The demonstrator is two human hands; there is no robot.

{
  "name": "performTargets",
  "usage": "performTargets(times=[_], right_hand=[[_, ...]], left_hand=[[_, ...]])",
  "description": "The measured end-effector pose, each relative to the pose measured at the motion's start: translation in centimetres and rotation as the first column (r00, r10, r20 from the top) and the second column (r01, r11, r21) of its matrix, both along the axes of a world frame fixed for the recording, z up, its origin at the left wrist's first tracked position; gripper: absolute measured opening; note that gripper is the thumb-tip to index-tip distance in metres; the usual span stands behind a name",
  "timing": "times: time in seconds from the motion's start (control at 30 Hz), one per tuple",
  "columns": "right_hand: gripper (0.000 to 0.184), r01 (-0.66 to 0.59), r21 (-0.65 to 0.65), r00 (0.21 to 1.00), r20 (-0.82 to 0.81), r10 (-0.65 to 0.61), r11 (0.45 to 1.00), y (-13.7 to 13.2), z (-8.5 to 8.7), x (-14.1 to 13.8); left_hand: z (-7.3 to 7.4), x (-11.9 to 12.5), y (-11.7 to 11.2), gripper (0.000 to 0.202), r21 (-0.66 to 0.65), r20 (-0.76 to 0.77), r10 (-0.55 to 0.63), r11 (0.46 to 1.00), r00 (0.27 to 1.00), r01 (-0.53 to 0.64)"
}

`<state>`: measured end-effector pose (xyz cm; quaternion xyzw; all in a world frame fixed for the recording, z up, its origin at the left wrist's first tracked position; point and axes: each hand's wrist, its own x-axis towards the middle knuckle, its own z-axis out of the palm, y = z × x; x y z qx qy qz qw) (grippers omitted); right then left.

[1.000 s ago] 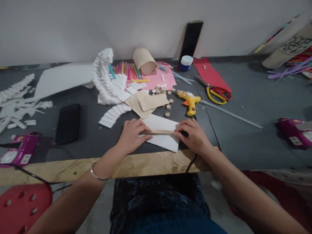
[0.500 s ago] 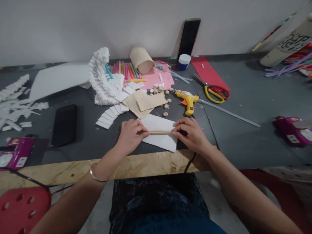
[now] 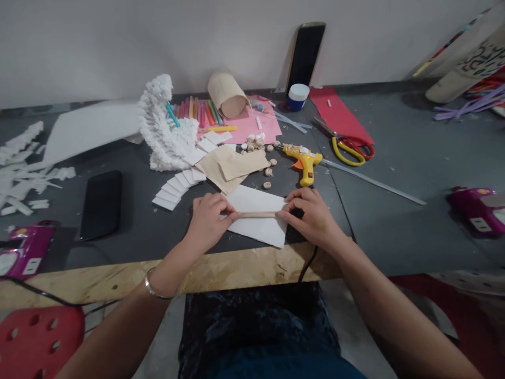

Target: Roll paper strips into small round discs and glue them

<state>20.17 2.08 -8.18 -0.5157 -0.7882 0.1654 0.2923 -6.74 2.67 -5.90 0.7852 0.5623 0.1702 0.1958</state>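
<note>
A thin roll of tan paper (image 3: 257, 215) stretches between my two hands, just over a white board (image 3: 258, 231) on the dark table. My left hand (image 3: 211, 217) pinches its left end between thumb and fingers. The right end is pinched in my right hand (image 3: 305, 213), whose fingertips lie at the board's right side. Behind the board are flat sheets of tan paper (image 3: 236, 167) and several small tan rolled discs (image 3: 267, 185). A yellow glue gun (image 3: 304, 163) rests beyond my right hand.
Scissors (image 3: 349, 150) lie on red paper at the right, near a long clear glue stick (image 3: 374, 181). A white fluffy arch (image 3: 161, 126), white tiles (image 3: 177, 187) and a black phone (image 3: 101, 204) are to the left. A cord (image 3: 307, 263) hangs over the wooden edge.
Both hands keep their pinch at the ends of the tan roll, which looks turned a little. The view has shifted slightly.
</note>
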Motion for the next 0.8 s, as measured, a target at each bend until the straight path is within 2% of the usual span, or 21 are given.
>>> performTargets(times=[0.2, 0.57, 0.8], right_hand=[[0.018, 0.002, -0.004, 1.000, -0.020, -0.002, 1.000, 0.06, 0.02, 0.01], [0.020, 0.004, -0.010, 1.000, 0.013, -0.004, 1.000, 0.31, -0.09, -0.06], [0.012, 0.024, -0.039, 0.997, 0.071, -0.022, 0.999, 0.43, 0.00, -0.17]], left_hand=[[0.03, -0.11, 0.27, 0.033, -0.012, 0.002, 0.026, 1.000, 1.000, -0.026], [0.07, 0.01, 0.28, 0.029, -0.014, -0.035, 0.002, 1.000, 0.999, -0.002], [-0.25, 0.01, 0.39, 0.016, -0.001, -0.009, 0.030, 1.000, 0.999, -0.030]])
